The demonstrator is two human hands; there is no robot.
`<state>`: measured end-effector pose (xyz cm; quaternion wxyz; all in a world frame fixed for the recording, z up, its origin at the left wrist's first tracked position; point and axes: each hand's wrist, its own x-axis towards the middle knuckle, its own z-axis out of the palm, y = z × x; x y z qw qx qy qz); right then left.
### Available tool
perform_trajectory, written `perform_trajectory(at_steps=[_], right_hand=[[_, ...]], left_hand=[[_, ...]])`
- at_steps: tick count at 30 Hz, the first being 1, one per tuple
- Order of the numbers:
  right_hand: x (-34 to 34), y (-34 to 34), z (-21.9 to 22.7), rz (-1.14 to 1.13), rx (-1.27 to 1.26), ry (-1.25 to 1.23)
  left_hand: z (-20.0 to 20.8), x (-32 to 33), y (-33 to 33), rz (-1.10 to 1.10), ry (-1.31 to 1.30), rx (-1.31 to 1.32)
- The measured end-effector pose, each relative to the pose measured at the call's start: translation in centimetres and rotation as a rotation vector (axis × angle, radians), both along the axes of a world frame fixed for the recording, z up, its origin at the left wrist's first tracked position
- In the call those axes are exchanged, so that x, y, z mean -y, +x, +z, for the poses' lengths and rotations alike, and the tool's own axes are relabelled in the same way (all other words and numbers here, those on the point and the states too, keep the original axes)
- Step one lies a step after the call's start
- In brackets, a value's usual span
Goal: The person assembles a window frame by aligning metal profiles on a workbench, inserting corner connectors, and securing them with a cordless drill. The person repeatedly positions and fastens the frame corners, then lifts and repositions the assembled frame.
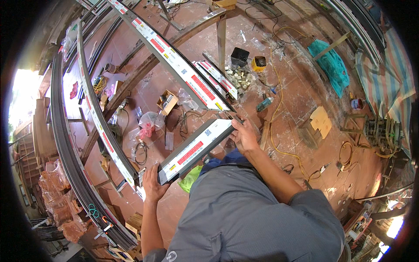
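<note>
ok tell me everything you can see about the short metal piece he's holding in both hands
The short metal profile is a dark, straight bar, apparently aluminium, its upper face covered by white protective film with red and blue label patches. It is held roughly level above the reddish floor, slanting from lower left to upper right. The left hand grips its near end, and the right hand holds the far end.

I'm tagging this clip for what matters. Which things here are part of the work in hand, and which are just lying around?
In hand:
- short profile piece, held at its ends by left hand and right hand
- long profile just ahead of it

Lying about:
- teal cloth
- yellow cable
- cardboard scrap
- small open box
</note>
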<state>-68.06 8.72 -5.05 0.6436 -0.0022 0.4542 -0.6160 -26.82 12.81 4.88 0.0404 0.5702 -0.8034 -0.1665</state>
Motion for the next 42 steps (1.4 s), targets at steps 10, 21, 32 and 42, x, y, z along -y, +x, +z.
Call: perform_trajectory(at_steps=[10,21,32,42], right_hand=[[0.6,0.6,0.8,-0.048,0.017,-0.014],[0.9,0.5,1.0,0.013,0.011,0.033],[1.5,0.7,0.0,-0.005,0.079,0.028],[1.3,0.8,-0.4,-0.029,0.1,0.0]], left_hand=[[-0.5,0.8,0.1,0.028,0.028,0.032],[-0.9,0.8,0.3,0.023,-0.014,0.006],[-1.2,1.1,0.3,0.018,-0.052,0.034],[-1.0,1.0,0.0,0.045,0.002,0.05]])
